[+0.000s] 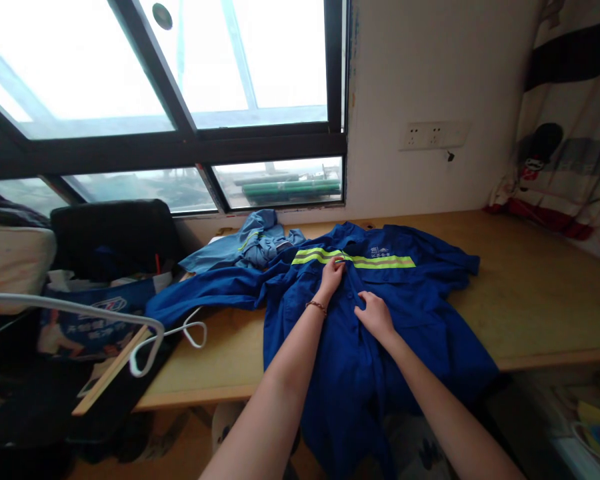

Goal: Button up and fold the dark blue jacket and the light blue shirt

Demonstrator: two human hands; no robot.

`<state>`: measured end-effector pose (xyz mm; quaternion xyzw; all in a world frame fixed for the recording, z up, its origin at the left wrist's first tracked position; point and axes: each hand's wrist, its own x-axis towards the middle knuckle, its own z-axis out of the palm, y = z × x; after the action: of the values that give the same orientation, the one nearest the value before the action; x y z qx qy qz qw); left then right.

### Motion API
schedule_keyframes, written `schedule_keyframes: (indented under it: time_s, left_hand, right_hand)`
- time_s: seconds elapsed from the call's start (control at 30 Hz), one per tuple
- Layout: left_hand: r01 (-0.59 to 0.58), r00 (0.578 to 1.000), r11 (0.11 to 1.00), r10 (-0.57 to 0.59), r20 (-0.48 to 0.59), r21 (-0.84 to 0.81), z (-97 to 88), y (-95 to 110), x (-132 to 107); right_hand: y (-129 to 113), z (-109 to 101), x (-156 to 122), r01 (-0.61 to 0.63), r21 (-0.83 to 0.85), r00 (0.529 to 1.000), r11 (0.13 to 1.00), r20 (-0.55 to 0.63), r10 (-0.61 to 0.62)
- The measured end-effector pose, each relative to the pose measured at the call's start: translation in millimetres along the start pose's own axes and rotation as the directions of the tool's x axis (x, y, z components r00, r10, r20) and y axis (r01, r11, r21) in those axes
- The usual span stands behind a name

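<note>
A dark blue work jacket (420, 333) with a yellow-green reflective stripe lies spread front-up on the wooden table (540, 293), its hem hanging over the near edge. My left hand (333, 273) pinches the front placket just below the stripe; a thin bracelet sits on that wrist. My right hand (375, 313) grips the placket a little lower, fingers closed on the cloth. One sleeve stretches out to the left.
A lighter blue garment (253, 247) is bunched behind the jacket by the window. A white hanger (180, 333) lies at the table's left end. Bags and a black case (110, 237) crowd the left. A striped cloth (570, 153) hangs at right.
</note>
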<state>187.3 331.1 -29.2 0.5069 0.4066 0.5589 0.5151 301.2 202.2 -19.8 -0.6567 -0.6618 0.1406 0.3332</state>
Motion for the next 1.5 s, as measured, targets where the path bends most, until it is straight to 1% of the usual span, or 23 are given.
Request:
schedule_keyframes:
  time_s: [0.07,0.13,0.2,0.27,0.3,0.37,0.43,0.5,0.53,0.63,0.7,0.83,0.9,0.97,1.0,1.03,1.1,1.13,1.2,1.23,1.3,1.4,1.5]
  left_hand:
    - [-0.030,0.998,0.999,0.028,0.055,0.040,0.2,-1,9]
    - [-0.037,0.991,0.996,0.026,0.134,0.079,0.4,-1,13]
    - [-0.028,0.977,0.994,0.005,0.215,0.103,-0.3,1,12]
    - [-0.035,0.963,0.992,0.001,0.270,0.122,-2.5,6,5]
    - [-0.055,0.958,0.989,0.013,0.287,0.138,-4.1,9,-1]
    - [-0.125,0.952,0.972,0.060,0.299,0.201,-8.0,15,-16]
    - [-0.198,0.955,0.930,0.113,0.273,0.308,-11.8,21,-33]
    - [-0.253,0.958,0.864,0.162,0.236,0.436,-14.5,24,-51]
    - [-0.282,0.953,0.823,0.180,0.243,0.493,-15.3,24,-60]
    - [-0.365,0.920,0.722,0.185,0.345,0.588,-15.1,21,-81]
    - [-0.373,0.916,0.696,0.170,0.364,0.613,-13.4,17,-89]
    - [-0.287,0.956,0.705,0.168,0.241,0.648,-11.1,13,-93]
    - [-0.262,0.965,0.710,0.177,0.195,0.654,-12.8,15,-91]
    - [-0.264,0.964,0.714,0.189,0.185,0.648,-16.1,17,-89]
    - [-0.267,0.964,0.719,0.194,0.184,0.642,-17.8,18,-89]
    - [-0.267,0.964,0.726,0.196,0.181,0.634,-19.3,19,-89]
    - [-0.234,0.972,0.759,0.171,0.160,0.608,-21.2,21,-90]
    - [-0.197,0.980,0.789,0.136,0.147,0.582,-21.4,21,-91]
    - [-0.080,0.991,0.873,0.020,0.129,0.481,-20.5,20,-91]
    - [-0.010,0.991,0.913,-0.046,0.128,0.407,-19.5,20,-91]
    - [0.118,0.979,0.961,-0.155,0.135,0.250,-17.1,20,-90]
    - [0.243,0.959,0.967,-0.251,0.134,0.073,-14.5,23,-89]
    - [0.320,0.940,0.947,-0.313,0.133,-0.031,-13.9,30,-90]
  right_hand:
    - [2,-2,7,-0.045,0.162,0.999,0.986,0.030,0.041]
    - [4,-4,14,-0.116,0.381,0.992,0.917,0.083,0.091]
    - [5,-7,18,-0.202,0.583,0.979,0.787,0.132,0.154]
    - [6,-9,19,-0.283,0.710,0.958,0.645,0.177,0.225]
    - [7,-10,18,-0.318,0.742,0.946,0.590,0.204,0.253]
    - [9,-10,17,-0.376,0.768,0.923,0.518,0.265,0.278]
    - [11,-9,16,-0.419,0.778,0.905,0.469,0.319,0.280]
    - [11,-9,16,-0.437,0.798,0.897,0.415,0.354,0.266]
    - [11,-9,16,-0.441,0.812,0.895,0.382,0.365,0.258]
    - [8,-10,15,-0.447,0.847,0.890,0.288,0.388,0.240]
    - [7,-12,14,-0.449,0.856,0.889,0.255,0.398,0.228]
    - [6,-16,12,-0.452,0.860,0.889,0.236,0.412,0.202]
    - [6,-17,11,-0.446,0.869,0.892,0.216,0.410,0.191]
    - [5,-16,10,-0.432,0.874,0.901,0.223,0.404,0.161]
    - [5,-15,9,-0.428,0.869,0.903,0.247,0.407,0.136]
    - [5,-12,8,-0.428,0.856,0.903,0.289,0.415,0.110]
    - [5,-6,7,-0.415,0.812,0.903,0.410,0.422,0.077]
    - [5,-3,6,-0.392,0.786,0.910,0.478,0.406,0.079]
    - [7,1,6,-0.295,0.739,0.948,0.605,0.308,0.084]
    - [7,2,6,-0.229,0.718,0.968,0.657,0.241,0.073]
    - [8,2,7,-0.111,0.677,0.991,0.727,0.130,0.030]
    - [7,-2,9,-0.030,0.645,0.999,0.764,0.038,0.008]
    - [6,-3,9,-0.028,0.668,0.999,0.744,0.007,0.032]
